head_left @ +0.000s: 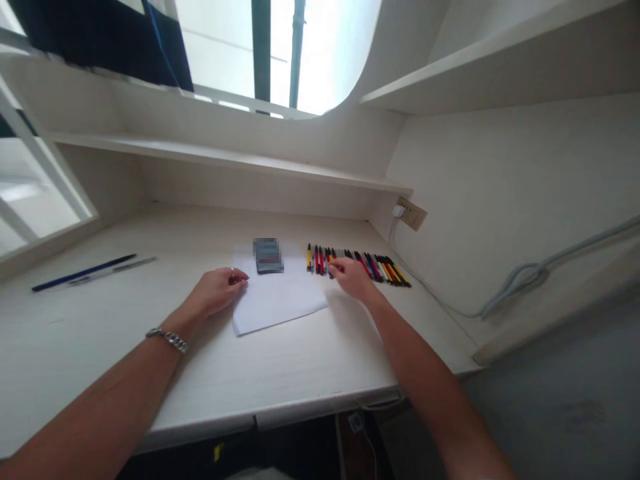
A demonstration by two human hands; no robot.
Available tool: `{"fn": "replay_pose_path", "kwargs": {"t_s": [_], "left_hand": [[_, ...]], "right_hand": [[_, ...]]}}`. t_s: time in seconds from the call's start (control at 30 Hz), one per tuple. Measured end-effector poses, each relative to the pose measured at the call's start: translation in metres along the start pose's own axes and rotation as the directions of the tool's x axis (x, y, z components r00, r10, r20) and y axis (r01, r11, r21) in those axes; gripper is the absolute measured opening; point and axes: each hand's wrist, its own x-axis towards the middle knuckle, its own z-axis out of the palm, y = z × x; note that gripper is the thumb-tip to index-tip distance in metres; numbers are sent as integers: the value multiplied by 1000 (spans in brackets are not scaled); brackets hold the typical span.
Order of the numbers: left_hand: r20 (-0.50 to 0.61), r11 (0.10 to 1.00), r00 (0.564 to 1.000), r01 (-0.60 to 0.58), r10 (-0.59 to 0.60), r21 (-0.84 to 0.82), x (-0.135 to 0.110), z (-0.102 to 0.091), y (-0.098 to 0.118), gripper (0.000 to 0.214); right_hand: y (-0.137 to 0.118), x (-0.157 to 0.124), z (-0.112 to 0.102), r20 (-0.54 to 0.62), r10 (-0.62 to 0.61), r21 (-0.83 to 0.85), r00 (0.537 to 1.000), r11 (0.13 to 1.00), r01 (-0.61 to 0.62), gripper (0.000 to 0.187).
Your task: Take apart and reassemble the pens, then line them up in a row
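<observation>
White paper (280,300) lies on the desk, with a dark grey object (269,257), its surface blurred out, on its upper part. At the paper's left edge rests my left hand (223,288), fingers curled together; anything between them is hidden. My right hand (353,277) reaches into a row of pens on the right. Its thumb and fingers are closed on a pen (330,272) that is mostly covered by the fingers. Left of that hand lie a yellow pen (309,259) and a red pen (321,260). Several more black, red and yellow pens (393,272) lie to its right.
A long blue pen (83,273) and a thin clear pen (113,269) lie on the far left of the white desk (200,387). A plug sits in the wall socket (412,213), and a grey cable (515,283) runs along the right wall. A shelf (240,160) spans the back.
</observation>
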Motion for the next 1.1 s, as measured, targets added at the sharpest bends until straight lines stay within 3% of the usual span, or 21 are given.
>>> {"fn": "replay_pose_path", "kwargs": {"t_s": [0.1, 0.17, 0.23, 0.37, 0.5, 0.57, 0.67, 0.93, 1.1], "left_hand": [[14, 994, 1000, 21, -23, 109, 2, -11, -5, 30], [23, 984, 997, 75, -80, 160, 3, -23, -15, 28], [-17, 977, 991, 135, -134, 164, 2, -38, -33, 27], [-183, 943, 960, 251, -213, 218, -15, -72, -81, 25], [-375, 854, 875, 427, -306, 298, -34, -107, -127, 31], [-408, 806, 840, 499, -357, 320, -38, -119, -145, 33], [-373, 780, 850, 505, -373, 370, -37, -128, -163, 40], [-341, 766, 843, 528, -417, 367, -27, -125, -169, 35], [-208, 847, 911, 408, -355, 341, -28, -113, -150, 31]], "right_hand": [[-58, 0, 39, 227, -228, 27, 947, 973, 228, 23], [-82, -5, 57, 326, -284, 29, 901, 956, 291, 21], [-94, -10, 69, 334, -294, 44, 895, 954, 297, 23], [-94, -15, 78, 250, -248, 51, 936, 969, 243, 24], [-87, -15, 79, 262, -269, 93, 927, 963, 253, 25], [-86, -13, 79, 271, -269, 104, 924, 963, 250, 25], [-85, -12, 78, 276, -270, 111, 922, 962, 249, 25], [-87, -13, 75, 282, -275, 115, 919, 961, 252, 23], [-91, -15, 69, 283, -290, 132, 914, 956, 263, 22]]}}
